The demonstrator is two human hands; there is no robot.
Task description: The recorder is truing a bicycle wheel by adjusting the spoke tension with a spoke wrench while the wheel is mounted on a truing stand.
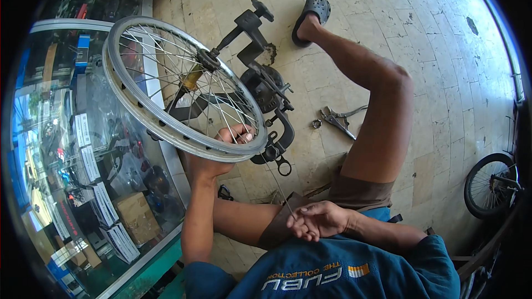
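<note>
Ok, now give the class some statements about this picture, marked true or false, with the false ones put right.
1. The left hand is at the rim of the large wheel. True.
2. The right hand holds the metal tool. False: it holds a thin spoke; the tool lies on the floor.
3. A tyre is fitted to the large wheel. False: its rim is bare.
4. The glass display case stands on the picture's left side. True.
5. The visible foot is bare. False: it wears a dark clog.

Bicycle shop: wheel (191, 81) in truing stand (259, 87), glass case (66, 24) of apparently boxed parts (88, 163).
</note>
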